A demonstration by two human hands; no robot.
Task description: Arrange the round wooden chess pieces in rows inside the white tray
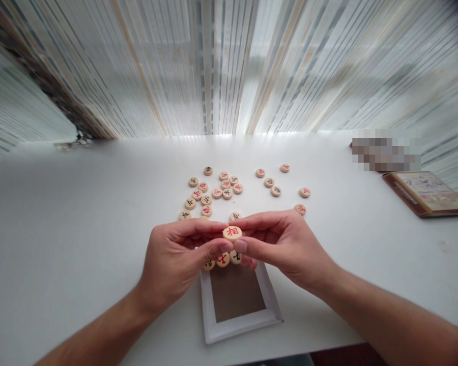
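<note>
Between the fingertips of my left hand and my right hand is a round wooden Chinese chess piece with a red character facing up. Both hands pinch it, thumbs in front and fingers behind. Below them lies a shallow white-rimmed box with a brown bottom. At its far end a piece with a red character sits between two pieces with black characters, partly covered by my fingers. My hands hide the far rim of the box.
Several loose chess pieces with red or black characters are scattered beyond my hands on the white table. A brown-edged book or box lies at the right, near a pixelated object. Striped curtains hang behind the table.
</note>
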